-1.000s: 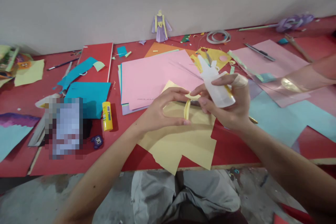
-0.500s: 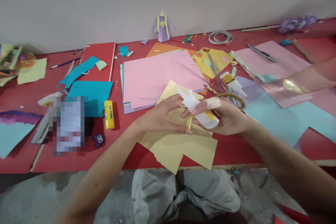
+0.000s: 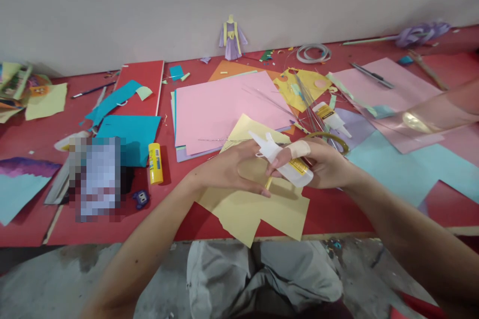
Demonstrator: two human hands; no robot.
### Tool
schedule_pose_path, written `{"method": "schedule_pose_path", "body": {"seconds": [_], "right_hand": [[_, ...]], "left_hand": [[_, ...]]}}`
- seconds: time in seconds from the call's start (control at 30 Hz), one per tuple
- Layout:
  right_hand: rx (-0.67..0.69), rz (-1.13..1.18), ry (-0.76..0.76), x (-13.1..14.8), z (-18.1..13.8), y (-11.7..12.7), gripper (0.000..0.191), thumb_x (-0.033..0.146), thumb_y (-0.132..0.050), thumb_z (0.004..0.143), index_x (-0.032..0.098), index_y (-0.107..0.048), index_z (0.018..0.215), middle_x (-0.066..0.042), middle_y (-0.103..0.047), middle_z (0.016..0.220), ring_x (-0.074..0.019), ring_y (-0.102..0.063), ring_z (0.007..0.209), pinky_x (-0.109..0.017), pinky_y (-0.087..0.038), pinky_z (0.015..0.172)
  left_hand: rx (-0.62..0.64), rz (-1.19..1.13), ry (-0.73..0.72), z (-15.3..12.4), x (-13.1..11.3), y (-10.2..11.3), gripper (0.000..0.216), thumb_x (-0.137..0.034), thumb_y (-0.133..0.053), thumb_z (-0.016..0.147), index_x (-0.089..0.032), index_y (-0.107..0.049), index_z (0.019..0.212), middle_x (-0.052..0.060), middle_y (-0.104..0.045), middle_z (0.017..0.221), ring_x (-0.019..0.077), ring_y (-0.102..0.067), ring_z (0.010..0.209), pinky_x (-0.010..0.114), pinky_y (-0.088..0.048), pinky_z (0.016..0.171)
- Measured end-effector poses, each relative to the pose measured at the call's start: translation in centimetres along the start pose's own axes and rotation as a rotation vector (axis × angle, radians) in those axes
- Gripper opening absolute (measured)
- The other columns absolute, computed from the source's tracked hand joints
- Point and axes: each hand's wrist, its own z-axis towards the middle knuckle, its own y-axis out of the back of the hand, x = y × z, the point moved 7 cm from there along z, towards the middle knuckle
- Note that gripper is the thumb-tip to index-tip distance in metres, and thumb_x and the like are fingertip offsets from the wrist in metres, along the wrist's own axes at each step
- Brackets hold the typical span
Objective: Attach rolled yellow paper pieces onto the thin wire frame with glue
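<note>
My right hand (image 3: 329,167) is closed around a white glue bottle (image 3: 295,173) with a yellow label, tilted with its nozzle pointing up and left. A beige bandage (image 3: 300,148) wraps one of its fingers. My left hand (image 3: 224,172) curves in from the left, its thumb tip against a small yellow paper strip (image 3: 268,183). Right fingertips touch the strip's upper end. The left index fingertip is hidden behind the bottle. Under both hands lies a pale yellow sheet (image 3: 258,209) with cut edges.
Pink sheets (image 3: 224,104) are stacked behind the hands. A glue stick (image 3: 155,163) stands left, near teal paper (image 3: 127,129). Thin wires (image 3: 309,97), a second glue bottle (image 3: 331,117) and a craft knife (image 3: 372,76) lie right. A paper dress figure (image 3: 232,37) leans against the wall.
The glue bottle has shifted slightly in my right hand. My right fingertips and the paper strip have moved a little down and left. My left hand has hardly moved.
</note>
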Motion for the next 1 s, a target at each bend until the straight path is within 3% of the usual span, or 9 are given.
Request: {"method": "schedule_pose_path", "body": {"seconds": [0.13,0.37,0.53,0.7,0.87,1.0], "right_hand": [[-0.109,0.108,0.048,0.2,0.1,0.5,0.041,0.003,-0.074,0.076,0.025,-0.065,0.110,-0.002,-0.074,0.084,-0.0152,-0.073,0.074,-0.024,-0.057,0.067],[-0.253,0.026,0.075,0.5,-0.5,1.1,0.045,0.005,-0.079,0.073,0.028,-0.067,0.110,-0.002,-0.077,0.085,-0.0173,-0.073,0.067,-0.027,-0.060,0.060],[-0.271,0.002,0.170,1.3,-0.4,1.1,0.055,0.000,-0.078,0.072,0.027,-0.065,0.118,-0.004,-0.079,0.092,-0.0204,-0.077,0.082,-0.030,-0.064,0.068],[-0.340,-0.071,0.209,1.6,-0.7,1.5,0.049,0.007,-0.076,0.077,0.027,-0.066,0.120,-0.006,-0.079,0.098,-0.0233,-0.077,0.089,-0.032,-0.065,0.067],[-0.269,-0.152,0.201,1.5,-0.9,1.3,0.049,0.009,-0.073,0.079,0.031,-0.063,0.122,-0.007,-0.077,0.110,-0.0235,-0.076,0.092,-0.032,-0.064,0.066],[-0.237,-0.209,0.218,1.6,-0.8,1.3,0.048,0.008,-0.072,0.079,0.030,-0.062,0.121,-0.008,-0.077,0.108,-0.0232,-0.076,0.089,-0.030,-0.062,0.064]], "left_hand": [[-0.028,-0.073,-0.034,0.1,0.3,0.2,0.048,-0.040,-0.084,0.069,-0.022,-0.063,0.109,0.009,-0.062,0.123,0.0266,-0.057,0.118,0.042,-0.047,0.102],[-0.036,-0.423,-0.054,0.3,0.8,-0.3,0.045,-0.029,-0.084,0.070,-0.026,-0.065,0.111,0.008,-0.060,0.126,0.0253,-0.057,0.122,0.045,-0.047,0.103],[-0.069,-0.555,-0.051,0.4,1.2,-0.5,0.046,-0.027,-0.085,0.069,-0.027,-0.066,0.111,0.008,-0.059,0.129,0.0264,-0.054,0.127,0.047,-0.046,0.105],[-0.079,-0.659,-0.062,0.3,1.5,-0.6,0.046,-0.030,-0.084,0.071,-0.029,-0.067,0.113,0.007,-0.057,0.134,0.0258,-0.053,0.128,0.044,-0.046,0.104],[-0.127,-0.773,-0.045,0.2,1.5,-0.4,0.043,-0.034,-0.082,0.074,-0.027,-0.068,0.113,0.007,-0.056,0.135,0.0263,-0.051,0.130,0.043,-0.042,0.107],[-0.192,-0.776,-0.010,0.0,1.6,0.1,0.042,-0.036,-0.082,0.072,-0.026,-0.068,0.110,0.008,-0.056,0.136,0.0275,-0.052,0.128,0.042,-0.043,0.106]]}}
